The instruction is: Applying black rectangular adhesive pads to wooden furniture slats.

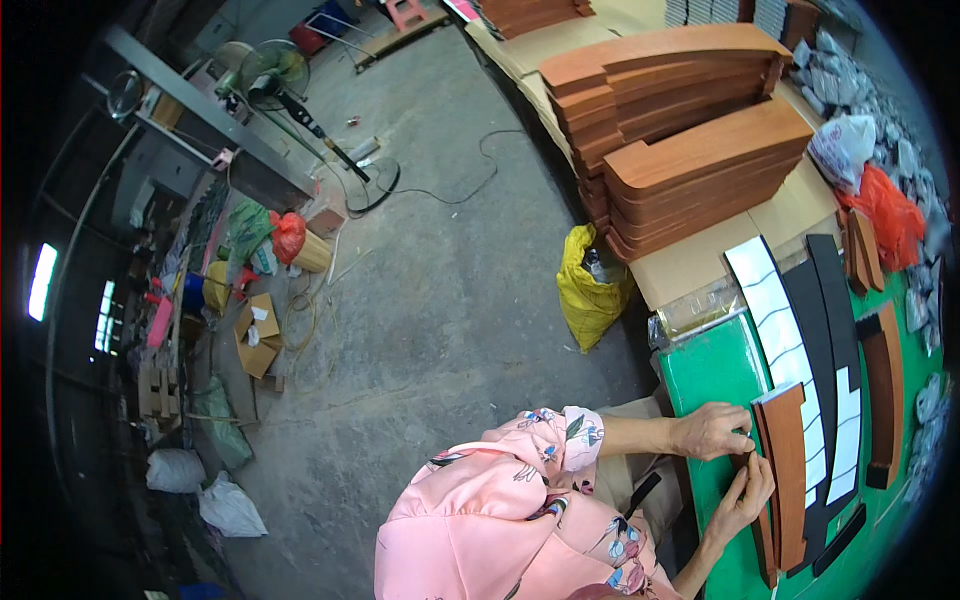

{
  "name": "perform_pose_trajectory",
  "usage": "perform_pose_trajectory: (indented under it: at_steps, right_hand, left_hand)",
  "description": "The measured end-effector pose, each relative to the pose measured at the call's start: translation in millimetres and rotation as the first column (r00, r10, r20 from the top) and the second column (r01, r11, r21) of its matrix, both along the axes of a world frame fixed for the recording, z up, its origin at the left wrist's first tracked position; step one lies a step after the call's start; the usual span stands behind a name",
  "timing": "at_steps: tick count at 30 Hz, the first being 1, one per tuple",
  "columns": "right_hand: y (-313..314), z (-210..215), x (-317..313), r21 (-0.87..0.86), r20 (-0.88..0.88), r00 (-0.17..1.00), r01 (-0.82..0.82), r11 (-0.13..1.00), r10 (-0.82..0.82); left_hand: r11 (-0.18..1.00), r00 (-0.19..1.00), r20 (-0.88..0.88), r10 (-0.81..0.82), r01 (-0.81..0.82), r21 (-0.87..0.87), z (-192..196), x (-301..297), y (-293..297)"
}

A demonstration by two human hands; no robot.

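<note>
Closest to me is the pink flowered garment [470, 540], filling the bottom, cut off by the lower edge and covering much of the person's lap. From it the arms reach to a green tabletop [705, 370], where the left hand [710, 432] and the right hand [740, 497] come nearly together, fingertips bent, at the near side of a curved brown board [788, 480]. Something small and dark shows at the left fingertips, too tiny to name; whether either hand is closed on it or on the wood I can't tell. A narrower brown piece [764, 550] lies along the board's near side, partly behind the right hand. Just beyond are white strips [775, 310] and black strips [830, 300], their lower parts overlapping so that I can't count them, then another curved brown piece [885, 390] with dark ends. Farther up the table, stacks of brown boards [710, 190] stand on cardboard [690, 268]; a yellow bag [590, 300] sits below them, its contents unclear. Behind, grey packets [840, 75] fade into the dark rim. Across the floor [430, 250] stands a fan [280, 75], its blades blurred.
</note>
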State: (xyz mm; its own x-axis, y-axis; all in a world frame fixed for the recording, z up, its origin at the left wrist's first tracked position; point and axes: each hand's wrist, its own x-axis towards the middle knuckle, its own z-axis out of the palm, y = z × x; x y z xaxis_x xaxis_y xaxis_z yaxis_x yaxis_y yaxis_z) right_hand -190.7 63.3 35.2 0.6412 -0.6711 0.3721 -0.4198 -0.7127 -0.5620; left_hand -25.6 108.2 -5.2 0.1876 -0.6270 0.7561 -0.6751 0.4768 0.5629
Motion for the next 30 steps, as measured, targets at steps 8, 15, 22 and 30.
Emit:
perform_pose_trajectory:
  at_steps: [8, 15, 22, 30]
  right_hand:
    - [-1.9, 4.4, -4.3, -0.048, 0.0, 1.0, 0.014, 0.999, -0.014]
    - [-9.3, 15.9, -16.1, -0.1, -0.032, 0.996, 0.082, 0.992, -0.085]
    - [-19.4, 13.3, -51.1, -0.05, 0.058, 0.997, 0.056, 0.997, -0.053]
    - [-56.6, 25.6, -88.1, -0.004, 0.113, 0.993, 0.045, 0.999, -0.045]
  left_hand:
    - [0.994, 1.0, 0.019, -0.018, 0.016, 0.104, 6.8, -8.5, -1.7]
    - [0.989, 0.967, 0.256, 0.01, -0.046, 0.138, 5.8, 30.8, -5.0]
    - [0.975, 0.918, 0.387, 0.081, -0.153, 0.159, 29.8, 9.9, -3.6]
    - [0.966, 0.849, 0.498, -0.177, 0.055, 0.251, 39.3, -79.0, -26.1]
